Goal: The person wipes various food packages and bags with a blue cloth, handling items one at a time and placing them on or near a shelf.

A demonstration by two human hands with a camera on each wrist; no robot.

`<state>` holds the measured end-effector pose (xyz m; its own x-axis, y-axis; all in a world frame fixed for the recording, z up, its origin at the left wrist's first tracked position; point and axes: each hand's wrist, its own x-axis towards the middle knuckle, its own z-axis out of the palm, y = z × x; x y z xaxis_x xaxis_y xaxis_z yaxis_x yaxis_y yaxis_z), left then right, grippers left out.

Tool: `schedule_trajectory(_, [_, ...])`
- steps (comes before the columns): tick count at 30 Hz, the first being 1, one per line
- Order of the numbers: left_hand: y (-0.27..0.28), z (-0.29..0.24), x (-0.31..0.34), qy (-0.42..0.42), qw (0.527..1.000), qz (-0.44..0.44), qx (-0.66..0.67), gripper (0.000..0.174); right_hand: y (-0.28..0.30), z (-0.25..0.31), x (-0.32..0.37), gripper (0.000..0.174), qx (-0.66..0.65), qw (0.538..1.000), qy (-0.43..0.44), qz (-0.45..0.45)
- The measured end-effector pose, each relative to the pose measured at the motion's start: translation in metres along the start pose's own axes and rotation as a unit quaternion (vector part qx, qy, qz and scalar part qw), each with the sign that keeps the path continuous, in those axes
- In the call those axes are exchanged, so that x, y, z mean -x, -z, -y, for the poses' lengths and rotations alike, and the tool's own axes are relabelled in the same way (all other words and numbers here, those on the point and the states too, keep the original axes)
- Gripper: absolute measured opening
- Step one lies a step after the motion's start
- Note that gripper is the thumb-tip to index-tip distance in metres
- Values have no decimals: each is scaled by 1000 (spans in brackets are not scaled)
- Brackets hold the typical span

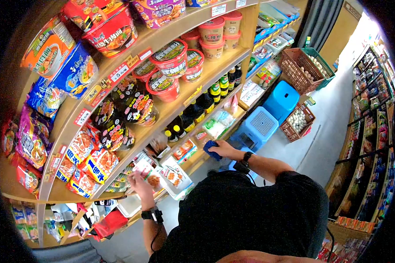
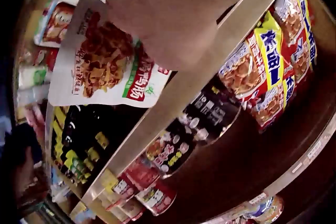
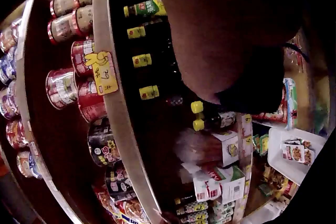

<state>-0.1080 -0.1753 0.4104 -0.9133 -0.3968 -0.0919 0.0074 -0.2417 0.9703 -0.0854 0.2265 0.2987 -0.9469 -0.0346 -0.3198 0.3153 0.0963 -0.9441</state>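
My left hand (image 1: pixel 141 187) is at the lower shelf on the left. It grips a white food pouch (image 2: pixel 102 58) printed with a picture of reddish-brown food; the fingers behind the pouch are hidden. Farther right along the same shelf, my right hand (image 1: pixel 227 150) grips a bunched dark blue cloth (image 1: pixel 211 150). In the right wrist view that hand is dark and overlaps the shelf front. Between the hands stands a white tray (image 1: pixel 184 187) with similar small pouches in it.
Black bottles with yellow caps (image 1: pixel 178 130) stand behind the hands. Instant noodle bowls (image 1: pixel 169 57) and bagged noodles (image 1: pixel 81 183) fill the shelf above. Blue plastic stools (image 1: pixel 261 122) and egg baskets (image 1: pixel 309 117) stand on the floor to the right.
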Motion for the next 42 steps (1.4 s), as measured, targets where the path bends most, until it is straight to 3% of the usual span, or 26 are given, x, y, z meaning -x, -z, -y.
schedule_trajectory(3, [1, 55, -9, 35, 993, 60, -93, 12, -7, 49, 10, 33, -64, 996, -37, 57])
schedule_trajectory(5, [-31, 56, 10, 117, 986, 109, 52, 23, -16, 67, 11, 32, -109, 992, -27, 62])
schedule_trajectory(7, [-47, 70, 16, 104, 987, 114, 44, 29, -24, 89, 17, 37, -198, 975, -29, 98])
schedule_trajectory(8, [-61, 67, 20, 120, 987, 94, 44, 29, -29, 83, 9, 42, -183, 977, -15, 105])
schedule_trajectory(10, [-96, 50, 29, 19, 988, 153, -4, 25, -35, 102, 17, 52, -134, 979, 40, 147])
schedule_trajectory(11, [-119, 38, 23, -21, 983, 177, -30, 23, -25, 109, 0, 58, -61, 988, 89, 115])
schedule_trajectory(13, [-99, 37, 45, 6, 983, 173, -63, 17, -52, 77, 10, 67, -13, 983, 163, 82])
schedule_trajectory(15, [-107, 31, 50, 10, 978, 196, -69, 13, -54, 75, 11, 66, -16, 986, 159, 46])
schedule_trajectory(16, [-117, 28, 43, 8, 972, 217, -91, 14, -47, 81, 9, 62, 3, 994, 98, 37])
schedule_trajectory(17, [-128, 20, 39, 12, 967, 239, -83, 18, -52, 82, 8, 52, -26, 989, 145, 3])
schedule_trajectory(19, [-119, 30, 51, 31, 960, 269, -77, 34, -40, 108, 23, 48, 33, 993, 114, 12])
schedule_trajectory(21, [-127, 24, 65, 39, 958, 277, -63, 36, -39, 127, 35, 49, 39, 994, 100, 9])
schedule_trajectory(23, [-132, 16, 70, 58, 950, 301, -59, 43, -39, 134, 37, 49, 132, 972, 193, -31])
schedule_trajectory(24, [-135, 12, 75, 59, 951, 296, -58, 43, -40, 138, 41, 49, 133, 972, 192, -26])
schedule_trajectory(26, [-145, 3, 86, 257, 931, 223, 129, 45, -45, 145, 50, 50, 109, 963, 246, 1])
schedule_trajectory(27, [-138, 13, 77, 315, 858, 318, 251, 48, -49, 140, 51, 50, 107, 964, 242, 4])
schedule_trajectory(28, [-136, 14, 76, 316, 859, 316, 251, 48, -52, 135, 47, 48, 164, 937, 309, -19])
schedule_trajectory(29, [-136, 14, 75, 219, 878, 375, 199, 48, -53, 136, 45, 46, 220, 900, 375, -43])
schedule_trajectory(30, [-133, 14, 76, 121, 885, 426, 143, 49, -54, 136, 47, 46, 218, 901, 373, -41])
schedule_trajectory(32, [-125, 11, 77, -118, 888, 430, -116, 53, -47, 145, 51, 45, 315, 823, 472, 1])
schedule_trajectory(33, [-127, -11, 83, -82, 893, 420, -144, 55, -46, 161, 61, 46, 372, 769, 520, 9])
schedule_trajectory(34, [-128, -11, 84, 68, 903, 423, 42, 57, -45, 166, 64, 46, 371, 770, 520, 9])
schedule_trajectory(35, [-130, -14, 84, 213, 873, 377, 225, 59, -44, 169, 67, 46, 393, 760, 517, 21])
schedule_trajectory(36, [-132, -17, 85, 213, 873, 378, 225, 59, -44, 171, 68, 46, 415, 749, 515, 35])
schedule_trajectory(38, [-134, -24, 88, 323, 858, 307, 255, 59, -44, 169, 69, 46, 415, 752, 512, 28])
schedule_trajectory(42, [-130, -18, 86, 338, 827, 349, 283, 49, -43, 167, 63, 44, 388, 752, 532, -26])
